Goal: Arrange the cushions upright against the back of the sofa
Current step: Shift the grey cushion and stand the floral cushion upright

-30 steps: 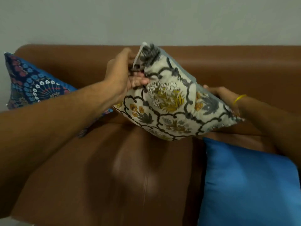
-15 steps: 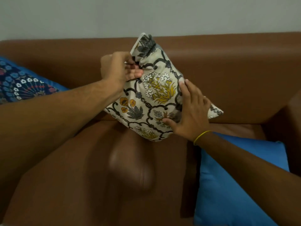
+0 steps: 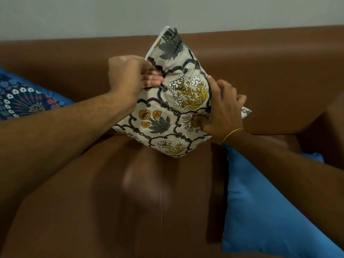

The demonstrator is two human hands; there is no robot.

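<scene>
A cream cushion with grey and yellow flowers stands on one corner on the brown sofa seat, leaning toward the backrest. My left hand pinches its upper left edge. My right hand lies spread on its right side, thumb on the front and fingers curled round the right edge. A plain blue cushion lies flat on the seat at the right, under my right forearm. A dark blue patterned cushion rests at the far left against the backrest.
The brown leather seat fills the middle and foreground. A pale grey wall rises behind the sofa. The sofa's right armrest shows at the right edge.
My right hand came from behind the cream cushion to its front, then slid to the right edge. The cushion turned more upright on its corner. My left hand kept its grip.
</scene>
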